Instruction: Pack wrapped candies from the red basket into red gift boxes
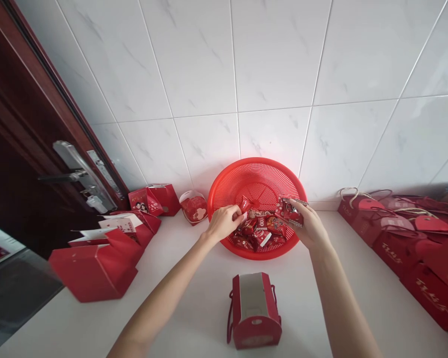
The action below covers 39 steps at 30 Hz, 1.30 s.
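Note:
A red plastic basket (pixel 216 191) leans toward the tiled wall, with several red-wrapped candies (pixel 261 233) in its lower part. My left hand (pixel 226 221) is over its left side, thumb and fingers pinched on a small red candy packet (pixel 245 203). At the right rim, my right hand (pixel 313 226) grips a red patterned packet (pixel 288 211) with a dark-and-white edge. Nearer to me, between my forearms, stands a small red gift box (pixel 257 332) with its top open and dark red cord handles at its sides.
Several open red gift boxes (pixel 89 273) stand at the left, beside a small red carton (pixel 193 208). Many red boxes with cord handles (pixel 392 253) line the right side of the white tabletop (pixel 186 318). A dark door with a metal handle (pixel 65 176) is at far left.

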Available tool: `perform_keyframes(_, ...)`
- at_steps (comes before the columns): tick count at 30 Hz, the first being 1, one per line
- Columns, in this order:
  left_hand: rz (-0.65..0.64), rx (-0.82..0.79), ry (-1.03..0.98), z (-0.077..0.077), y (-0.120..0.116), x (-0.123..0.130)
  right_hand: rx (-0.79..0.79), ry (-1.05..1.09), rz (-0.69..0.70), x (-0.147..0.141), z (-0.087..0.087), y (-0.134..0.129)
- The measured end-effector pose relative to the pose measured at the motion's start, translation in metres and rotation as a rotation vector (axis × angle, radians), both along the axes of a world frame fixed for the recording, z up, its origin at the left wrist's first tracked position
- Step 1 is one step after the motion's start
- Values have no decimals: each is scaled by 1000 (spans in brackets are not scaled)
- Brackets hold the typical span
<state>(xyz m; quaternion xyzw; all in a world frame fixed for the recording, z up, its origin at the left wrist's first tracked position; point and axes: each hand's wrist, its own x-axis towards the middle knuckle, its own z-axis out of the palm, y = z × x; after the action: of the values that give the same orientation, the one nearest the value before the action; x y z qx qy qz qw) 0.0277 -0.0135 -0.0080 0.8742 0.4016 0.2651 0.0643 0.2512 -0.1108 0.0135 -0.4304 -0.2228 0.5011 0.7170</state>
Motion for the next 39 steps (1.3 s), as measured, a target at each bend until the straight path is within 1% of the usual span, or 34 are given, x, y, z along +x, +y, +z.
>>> perform_keyframes(3, -101, -101, 137, 1, -5, 0, 3, 5, 7, -2, 2, 0)
perform_keyframes(5, -114, -137, 223, -3, -10, 3, 10, 4, 20, -4, 2, -1)
perform_keyframes(7, -82, -113, 291, -10, -13, 7, 11, 7, 20, -4, 1, -1)
perform_keyframes(11, -1, -5, 393, -20, -16, 19, 16, 31, 14, -4, -1, 0)
perform_keyframes(15, -2, 59, 461, -23, -13, 28, 36, 18, 31, -3, -1, -1)
perform_keyframes(17, 0, 75, 434, -21, -9, 30, 52, 4, 51, -3, -1, -1)
perform_keyframes(20, 39, 74, 341, -16, -5, 30, 63, 5, 61, -3, 0, -2)
perform_keyframes(25, 68, 19, 195, -8, 0, 24, 66, 9, 75, -4, -1, -1)
perform_keyframes(30, 114, -5, 54, -9, 0, 14, 58, -9, 74, -4, 0, -2)
perform_keyframes(35, 124, 57, -105, -12, 2, 3, 53, -27, 76, -2, 1, -3)
perform_keyframes(39, 190, 158, -182, -7, 10, -5, 36, -25, 69, -1, 1, -3)
